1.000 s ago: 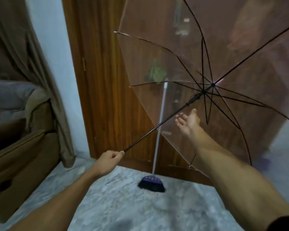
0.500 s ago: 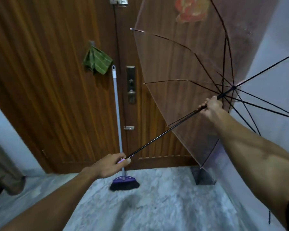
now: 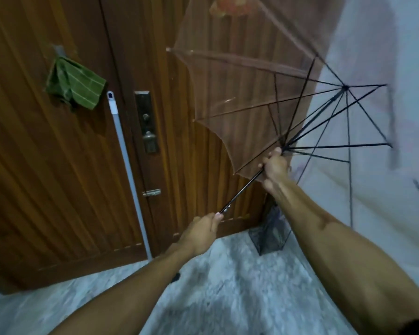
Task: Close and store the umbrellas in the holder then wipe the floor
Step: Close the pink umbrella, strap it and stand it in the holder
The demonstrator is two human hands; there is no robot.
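The closing step looks under way: the left hand (image 3: 200, 234) grips the handle end of the clear umbrella (image 3: 240, 97), while the right hand (image 3: 275, 165) clenches the shaft by the rib hub. The canopy hangs half-folded before the door (image 3: 58, 177). Next, I judge, the hub needs drawing down the shaft until the ribs fold, then the umbrella goes to the mesh holder (image 3: 269, 235) on the floor (image 3: 228, 298).

Wooden door (image 3: 58, 177); marble floor (image 3: 228, 298)

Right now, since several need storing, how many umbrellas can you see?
1: a clear umbrella, half folded before the door, held by both hands, left hand and right hand. Others may be out of view.
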